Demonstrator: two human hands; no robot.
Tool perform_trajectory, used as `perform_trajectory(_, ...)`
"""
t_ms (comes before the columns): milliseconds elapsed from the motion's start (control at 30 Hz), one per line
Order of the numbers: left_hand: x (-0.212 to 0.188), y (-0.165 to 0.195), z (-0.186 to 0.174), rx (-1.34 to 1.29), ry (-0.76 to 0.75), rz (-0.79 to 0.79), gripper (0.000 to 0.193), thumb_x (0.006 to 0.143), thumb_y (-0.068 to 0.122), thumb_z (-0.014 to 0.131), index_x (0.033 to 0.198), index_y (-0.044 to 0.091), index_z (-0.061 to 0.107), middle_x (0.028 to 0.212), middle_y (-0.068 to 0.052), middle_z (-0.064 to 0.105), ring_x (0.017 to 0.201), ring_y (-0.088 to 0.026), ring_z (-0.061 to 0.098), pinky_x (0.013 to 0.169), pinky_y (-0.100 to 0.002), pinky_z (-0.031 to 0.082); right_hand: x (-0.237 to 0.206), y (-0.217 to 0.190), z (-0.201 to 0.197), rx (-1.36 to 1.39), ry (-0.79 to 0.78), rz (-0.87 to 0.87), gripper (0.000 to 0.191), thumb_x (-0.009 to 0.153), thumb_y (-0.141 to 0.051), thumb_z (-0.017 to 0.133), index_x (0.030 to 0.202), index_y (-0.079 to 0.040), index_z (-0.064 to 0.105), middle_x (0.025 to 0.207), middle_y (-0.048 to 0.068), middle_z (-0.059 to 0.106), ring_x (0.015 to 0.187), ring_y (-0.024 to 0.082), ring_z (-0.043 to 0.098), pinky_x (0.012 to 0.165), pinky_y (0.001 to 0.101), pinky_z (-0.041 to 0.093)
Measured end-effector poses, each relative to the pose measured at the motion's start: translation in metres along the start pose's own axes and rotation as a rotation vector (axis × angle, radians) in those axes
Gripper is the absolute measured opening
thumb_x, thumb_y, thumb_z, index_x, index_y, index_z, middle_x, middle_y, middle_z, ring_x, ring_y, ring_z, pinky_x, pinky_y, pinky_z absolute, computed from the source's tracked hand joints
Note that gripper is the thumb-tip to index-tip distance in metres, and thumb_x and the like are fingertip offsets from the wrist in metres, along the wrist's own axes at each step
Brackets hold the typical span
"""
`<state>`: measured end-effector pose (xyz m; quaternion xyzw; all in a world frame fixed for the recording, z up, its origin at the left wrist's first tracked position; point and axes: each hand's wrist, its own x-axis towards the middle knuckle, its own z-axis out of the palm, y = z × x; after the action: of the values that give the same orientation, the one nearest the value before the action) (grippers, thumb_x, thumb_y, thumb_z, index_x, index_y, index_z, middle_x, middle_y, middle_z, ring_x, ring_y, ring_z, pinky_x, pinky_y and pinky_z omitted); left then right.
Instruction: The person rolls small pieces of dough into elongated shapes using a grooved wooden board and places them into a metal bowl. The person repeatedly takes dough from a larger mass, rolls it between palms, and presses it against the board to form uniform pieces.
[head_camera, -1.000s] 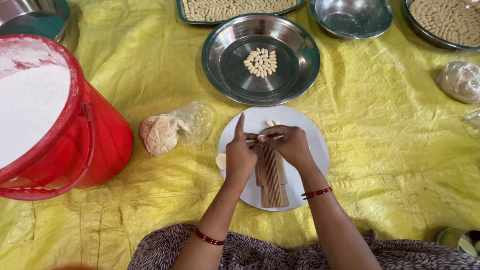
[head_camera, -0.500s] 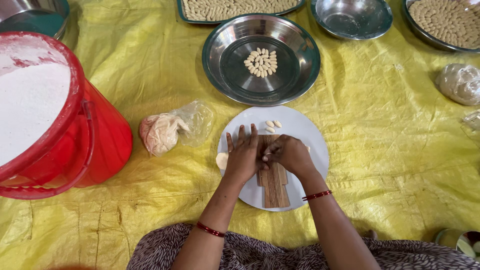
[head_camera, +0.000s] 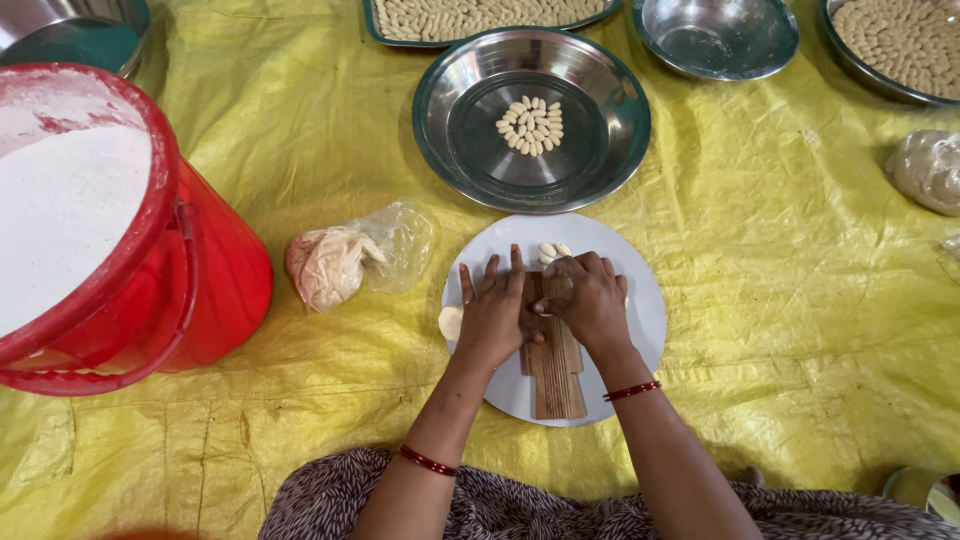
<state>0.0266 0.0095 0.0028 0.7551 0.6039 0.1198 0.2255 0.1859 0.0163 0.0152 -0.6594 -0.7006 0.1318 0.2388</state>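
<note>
A ridged wooden board (head_camera: 556, 372) lies on a round white plate (head_camera: 645, 320) in front of me. My left hand (head_camera: 492, 315) rests flat on the board's left side, fingers spread and pointing away. Beside it, my right hand (head_camera: 587, 298) is curled with its fingertips pressing down on the board's top; whatever is under them is hidden. A few small shaped dough pieces (head_camera: 553, 249) lie on the plate just beyond my fingers. A lump of dough (head_camera: 451, 322) sits at the plate's left edge.
A steel dish (head_camera: 460, 130) with several small dough pieces stands beyond the plate. A red bucket of white flour (head_camera: 70, 200) is at left, a plastic bag of dough (head_camera: 335, 262) beside it. More steel trays line the far edge, all on a yellow sheet (head_camera: 780, 300).
My left hand has opened flat and slid slightly toward me on the board. My right hand has curled tighter and pressed down near the board's top.
</note>
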Motion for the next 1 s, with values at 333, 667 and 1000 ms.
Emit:
perform_trajectory(333,-0.003,0.008,-0.009,0.052,-0.02,-0.024,0.146,0.057,0.042,0.097,0.162,0.008,0.002,0.145,-0.019,0.054,0.149,-0.033,0.033,0.123,-0.063,-0.001,0.027,0.008,0.015,-0.036,0.116,-0.069,0.05,0.056,-0.032,0.096,0.099,-0.02,0.072,0.102,-0.001,0.067,0.104,0.023,0.062,0.088,0.0447,0.039)
perform_trajectory(667,-0.005,0.009,-0.009,0.067,-0.029,-0.056,0.144,0.06,0.034,0.096,0.161,0.004,-0.002,0.145,-0.013,0.056,0.149,-0.036,0.029,0.121,-0.068,-0.004,0.038,0.02,-0.007,0.038,-0.145,-0.079,0.057,0.053,-0.028,0.098,0.102,-0.016,0.071,0.09,0.001,0.067,0.092,0.023,0.064,0.084,0.0449,0.042)
perform_trajectory(1000,-0.007,0.01,-0.011,0.059,-0.046,-0.066,0.146,0.059,0.039,0.098,0.161,0.006,-0.002,0.146,-0.025,0.05,0.15,-0.038,0.028,0.121,-0.066,-0.003,0.052,0.067,-0.035,0.046,-0.162,0.142,0.024,0.082,-0.015,0.081,0.105,-0.016,0.077,0.09,0.005,0.076,0.082,0.022,0.074,0.077,0.0361,0.059)
